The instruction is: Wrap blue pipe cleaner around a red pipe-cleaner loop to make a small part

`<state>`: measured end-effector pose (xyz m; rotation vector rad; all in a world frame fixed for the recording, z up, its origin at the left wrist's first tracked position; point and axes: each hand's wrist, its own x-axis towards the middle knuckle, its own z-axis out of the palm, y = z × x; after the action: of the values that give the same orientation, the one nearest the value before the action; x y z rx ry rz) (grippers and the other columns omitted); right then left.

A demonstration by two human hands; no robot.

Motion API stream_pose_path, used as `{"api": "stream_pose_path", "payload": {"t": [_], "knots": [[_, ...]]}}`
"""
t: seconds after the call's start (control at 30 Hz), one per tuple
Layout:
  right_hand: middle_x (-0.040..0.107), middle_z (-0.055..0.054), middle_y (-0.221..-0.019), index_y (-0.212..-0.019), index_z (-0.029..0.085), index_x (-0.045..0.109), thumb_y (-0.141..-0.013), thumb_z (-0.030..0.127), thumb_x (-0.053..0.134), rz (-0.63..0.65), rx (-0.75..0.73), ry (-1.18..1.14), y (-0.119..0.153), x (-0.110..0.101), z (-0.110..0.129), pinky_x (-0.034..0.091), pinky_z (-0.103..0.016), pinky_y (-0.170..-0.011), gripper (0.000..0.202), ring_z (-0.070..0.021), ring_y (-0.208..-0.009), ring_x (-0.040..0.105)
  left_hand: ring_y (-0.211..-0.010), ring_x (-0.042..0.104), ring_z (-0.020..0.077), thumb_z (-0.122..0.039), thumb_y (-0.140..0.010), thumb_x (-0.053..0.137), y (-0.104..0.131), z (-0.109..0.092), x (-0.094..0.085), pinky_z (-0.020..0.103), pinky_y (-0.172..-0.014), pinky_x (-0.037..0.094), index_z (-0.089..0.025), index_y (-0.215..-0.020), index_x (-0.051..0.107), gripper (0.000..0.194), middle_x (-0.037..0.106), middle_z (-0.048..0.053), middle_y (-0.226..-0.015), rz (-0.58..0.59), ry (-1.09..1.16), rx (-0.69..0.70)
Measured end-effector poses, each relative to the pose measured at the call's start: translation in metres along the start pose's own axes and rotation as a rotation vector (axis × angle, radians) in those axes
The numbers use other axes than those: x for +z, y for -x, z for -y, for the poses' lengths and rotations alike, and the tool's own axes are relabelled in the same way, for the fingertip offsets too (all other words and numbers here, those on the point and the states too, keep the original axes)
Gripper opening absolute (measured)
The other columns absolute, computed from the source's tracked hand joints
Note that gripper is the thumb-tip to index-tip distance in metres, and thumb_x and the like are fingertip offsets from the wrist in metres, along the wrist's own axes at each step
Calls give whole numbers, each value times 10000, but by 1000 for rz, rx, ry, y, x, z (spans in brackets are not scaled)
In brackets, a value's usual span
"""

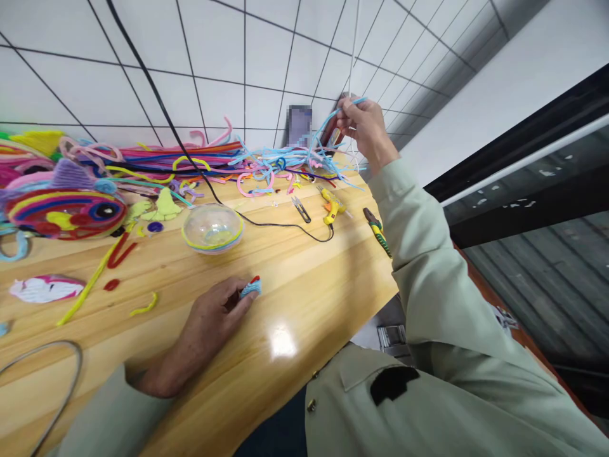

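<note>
Between the thumb and fingers of my left hand (209, 324) is a small blue pipe-cleaner piece (252, 289) with a red tip, held low over the wooden table. My right hand (364, 124) is raised at the back right, pinching a light blue pipe cleaner (328, 119) that trails down toward a pile of blue pipe cleaners (285, 162). Ahead of my left hand stands a clear bowl (212, 230) with yellow and blue pipe cleaner round its rim. A colourful pipe-cleaner fish (66, 212) lies at the left.
Right of the bowl lie thread snips (301, 210), a yellow glue gun (333, 206) with a black cord (285, 225), and green-handled pliers (377, 232). A phone (299, 127) leans on the tiled wall. Loose scraps, a yellow strip (95, 279) and a grey cable (71, 346) lie at left.
</note>
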<state>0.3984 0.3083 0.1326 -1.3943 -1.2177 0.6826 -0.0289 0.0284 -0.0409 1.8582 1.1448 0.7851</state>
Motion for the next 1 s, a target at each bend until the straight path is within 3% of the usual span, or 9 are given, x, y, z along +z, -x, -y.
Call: {"api": "stream_pose_path", "payload": {"t": [0.1,0.17,0.33,0.43,0.53,0.6,0.77,0.87,1.0], "knots": [[744,113,-770,-1055,281,690,-813,500,957,19,36,-97,-3,-3,2,416,-326,-803,422,-99,-785,616,-681,701,215,-474,-1014,658,0,-2,-1,323,-652,527,-245,-918,802,287,816,18,-817,0,2,-2],[747,113,-772,-1059,282,679,-792,470,970,18,54,-132,1,1,5,416,-330,-805,437,-102,-786,621,-679,696,213,-482,-1010,660,-1,-4,-2,321,-649,522,-246,-913,800,291,813,16,-814,1,5,-4],[730,108,-787,-1083,262,658,-1068,237,714,33,61,-235,18,12,23,436,-294,-776,63,-90,-781,641,-659,671,206,-471,-1004,656,-1,-6,-2,315,-629,496,-241,-910,799,286,789,13,-783,-7,7,-15],[716,96,-805,-1074,267,650,-1175,211,522,29,23,-349,24,12,38,442,-285,-751,172,-88,-766,635,-651,656,202,-477,-1004,656,0,-4,0,316,-630,490,-238,-892,790,296,780,15,-780,-13,7,-6],[722,87,-851,-1068,291,649,-1148,228,513,13,-17,-429,22,7,46,442,-279,-749,170,-86,-798,646,-645,642,202,-480,-1007,653,0,-2,1,320,-638,489,-236,-893,789,301,768,15,-776,-17,8,-5],[731,71,-885,-1061,296,660,-1036,277,635,40,-19,-422,21,4,46,444,-292,-763,40,-98,-828,653,-645,643,203,-478,-1001,652,-1,-2,2,321,-639,487,-236,-887,788,300,756,12,-760,-22,11,-9],[759,24,-974,-1063,337,677,-702,564,938,124,-140,-321,27,-2,31,498,-338,-785,500,-168,-926,675,-666,658,205,-482,-999,650,-3,-5,1,319,-646,477,-235,-871,778,306,753,11,-749,-7,17,-12],[753,-2,-944,-1034,349,699,-701,683,958,114,-166,-224,37,-5,17,530,-367,-759,538,-199,-883,678,-678,666,205,-483,-997,645,-3,-4,2,320,-651,476,-229,-891,791,312,769,20,-769,-4,17,-9],[710,-14,-822,-1018,354,704,-873,722,889,137,-184,-128,46,-9,1,555,-393,-730,437,-241,-828,685,-675,654,198,-478,-1003,632,-2,-3,3,317,-647,468,-231,-863,776,318,759,23,-763,-12,10,6]]}}
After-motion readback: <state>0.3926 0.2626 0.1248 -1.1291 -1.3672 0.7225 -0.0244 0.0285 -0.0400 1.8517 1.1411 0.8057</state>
